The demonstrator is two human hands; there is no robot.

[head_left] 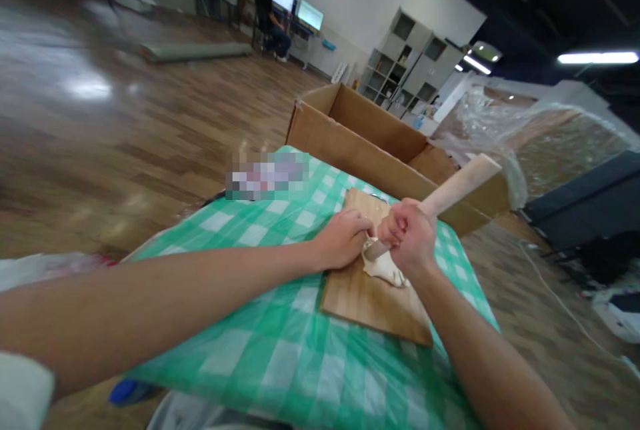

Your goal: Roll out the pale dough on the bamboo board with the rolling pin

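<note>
A lump of pale dough (384, 267) lies on a wooden board (365, 297) on a table with a green and white checked cloth (280, 343). My right hand (410, 233) is closed round a wooden rolling pin (457, 187), held tilted with its lower end pressed into the dough. My left hand (344, 237) rests on the board at the dough's left edge, its fingers curled down against the dough.
An open cardboard box (370, 143) stands just behind the board. Clear plastic sheeting (540, 143) covers something at the right. A cable (555, 297) runs across the wooden floor. A seated person (270, 13) works at monitors far back. Grey shelves (405, 63) line the far wall.
</note>
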